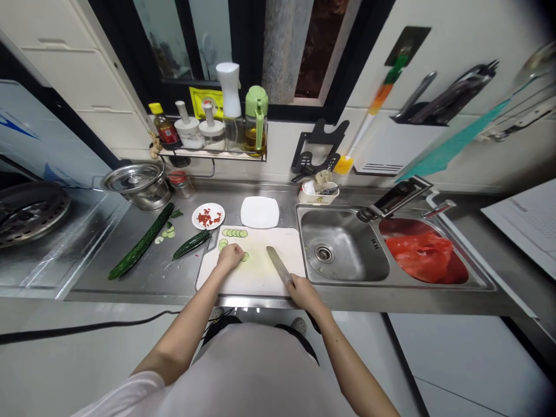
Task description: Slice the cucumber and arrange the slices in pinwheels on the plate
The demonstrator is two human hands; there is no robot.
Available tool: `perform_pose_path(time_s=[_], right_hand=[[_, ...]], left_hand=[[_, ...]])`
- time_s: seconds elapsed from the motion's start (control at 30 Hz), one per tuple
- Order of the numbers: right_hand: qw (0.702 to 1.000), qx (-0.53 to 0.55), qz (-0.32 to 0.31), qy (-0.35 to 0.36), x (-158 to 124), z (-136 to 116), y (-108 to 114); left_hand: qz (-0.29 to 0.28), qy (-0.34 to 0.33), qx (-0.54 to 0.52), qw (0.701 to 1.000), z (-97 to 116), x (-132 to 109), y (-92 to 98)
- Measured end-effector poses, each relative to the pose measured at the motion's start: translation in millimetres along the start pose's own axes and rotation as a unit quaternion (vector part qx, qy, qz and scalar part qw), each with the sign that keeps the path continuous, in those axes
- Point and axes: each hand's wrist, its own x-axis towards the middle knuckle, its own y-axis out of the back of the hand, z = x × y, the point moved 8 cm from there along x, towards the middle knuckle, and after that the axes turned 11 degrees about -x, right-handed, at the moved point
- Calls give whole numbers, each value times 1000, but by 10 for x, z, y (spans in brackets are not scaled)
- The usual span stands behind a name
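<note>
My right hand [305, 294] is wrapped round the handle of a kitchen knife [278, 264], whose blade lies low over the white cutting board [256, 284]. My left hand [230, 256] has its fingers curled together over the board's left part. A cucumber slice [245, 256] shows right at its fingertips; whether they pinch it is hidden. Behind that hand, a row of overlapping cucumber slices [234, 233] runs along the board's far edge, with more slices [223, 244] just beside the hand. Left of the board lies a cut piece of cucumber [191, 244], and farther left a long whole cucumber [142, 243].
Beyond the board stand a white plate [259, 212] and a small plate [196, 215] with chopped red bits. A lidded steel pot [145, 188] is at left. The sink [347, 260] adjoins the board's right side; a red plastic bag [419, 255] fills its second basin.
</note>
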Motion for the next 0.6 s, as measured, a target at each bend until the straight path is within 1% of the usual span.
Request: perform_pose_path(time_s=[0.17, 0.4, 0.5, 0.6], right_hand=[[1000, 17, 4, 14, 53, -42, -6], [1000, 13, 1, 21, 126, -45, -29], [1000, 11, -2, 18, 135, -50, -27], [1000, 7, -5, 11, 135, -57, -27]], left_hand=[[48, 14, -20, 999, -178, -17, 141], [115, 38, -41, 992, -462, -17, 439], [131, 54, -42, 989, -562, -6, 536], [137, 64, -35, 988, -614, -1, 598]])
